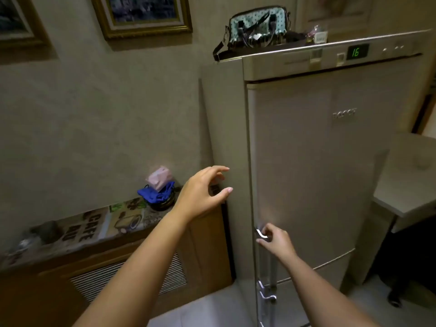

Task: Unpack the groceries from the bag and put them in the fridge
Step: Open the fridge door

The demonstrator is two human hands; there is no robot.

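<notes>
A tall beige fridge [311,161] stands in front of me with both doors closed; its display reads 16. My right hand [276,241] curls its fingers round the top of the upper door's metal handle [262,234] on the door's left edge. My left hand [203,192] hovers empty beside the fridge's left side, its fingers loosely spread and slightly bent. A second handle [266,295] sits lower, on the bottom door. No grocery bag shows.
A patterned handbag [257,27] lies on top of the fridge. A low wooden cabinet [113,267] at the left carries a printed cloth, a blue cloth [155,193] and a pink packet [159,177]. A pale counter [405,185] juts out at the right.
</notes>
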